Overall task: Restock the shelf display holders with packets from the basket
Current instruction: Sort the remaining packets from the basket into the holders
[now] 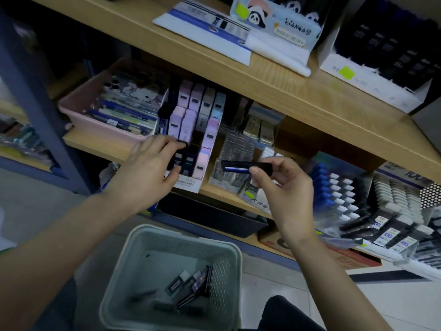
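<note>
A tiered display holder on the middle shelf carries rows of pastel pink, lilac, grey and blue packets, with dark ones in its lower slots. My left hand reaches into its lower left slot and pinches a dark packet between thumb and fingers. My right hand is raised in front of the shelf, holding a slim black and blue packet flat by one end. Below, the pale green perforated basket stands on the floor, a few dark packets lying at its bottom.
A pink tray of booklets sits left of the holder. Clear acrylic holders with small packs stand to its right. White and blue packs and black pens fill the lower right. A wooden shelf board overhangs. A dark bin lies underneath.
</note>
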Demonstrator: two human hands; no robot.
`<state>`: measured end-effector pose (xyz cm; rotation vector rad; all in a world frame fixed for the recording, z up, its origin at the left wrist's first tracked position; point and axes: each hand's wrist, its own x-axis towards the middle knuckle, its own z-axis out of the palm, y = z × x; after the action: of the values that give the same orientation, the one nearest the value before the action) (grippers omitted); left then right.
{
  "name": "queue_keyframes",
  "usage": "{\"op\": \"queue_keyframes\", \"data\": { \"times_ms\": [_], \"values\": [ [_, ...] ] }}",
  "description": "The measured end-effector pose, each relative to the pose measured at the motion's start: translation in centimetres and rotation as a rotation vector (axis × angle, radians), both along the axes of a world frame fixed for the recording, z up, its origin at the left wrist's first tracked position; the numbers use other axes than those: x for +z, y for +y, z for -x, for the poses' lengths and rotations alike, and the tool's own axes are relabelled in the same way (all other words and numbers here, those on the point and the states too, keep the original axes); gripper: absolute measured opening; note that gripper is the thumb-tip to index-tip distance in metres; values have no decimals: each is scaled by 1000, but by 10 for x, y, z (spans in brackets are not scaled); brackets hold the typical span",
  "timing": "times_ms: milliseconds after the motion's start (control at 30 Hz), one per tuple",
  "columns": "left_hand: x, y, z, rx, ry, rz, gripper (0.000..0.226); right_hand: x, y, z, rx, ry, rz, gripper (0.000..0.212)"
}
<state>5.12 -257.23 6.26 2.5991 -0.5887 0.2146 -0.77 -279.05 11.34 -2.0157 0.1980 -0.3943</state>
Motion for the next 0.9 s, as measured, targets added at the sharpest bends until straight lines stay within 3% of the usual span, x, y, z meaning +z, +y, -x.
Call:
{"op": "queue_keyframes", "data": {
  "times_ms": [133, 300, 500, 667, 900],
  "values": [
    [-6, 14, -5, -29, 14, -37, 45, -1, 26, -23, 94, -37, 115, 18],
    [-7, 23, -10, -87, 42, -11, 48, -5, 53, -49, 301, -10, 420, 14],
    [-9, 29, -11, -112, 41, 56, 46, -19, 68, -64, 382, 41, 731, 14],
    [-12, 27, -11, -114, 16, 64, 48, -34, 71, -66, 381, 16, 825, 20],
    [-15, 27, -13, -120, -14, 52, 49, -51, 66, -63, 349, -262, 1002, 18]
  ]
}}
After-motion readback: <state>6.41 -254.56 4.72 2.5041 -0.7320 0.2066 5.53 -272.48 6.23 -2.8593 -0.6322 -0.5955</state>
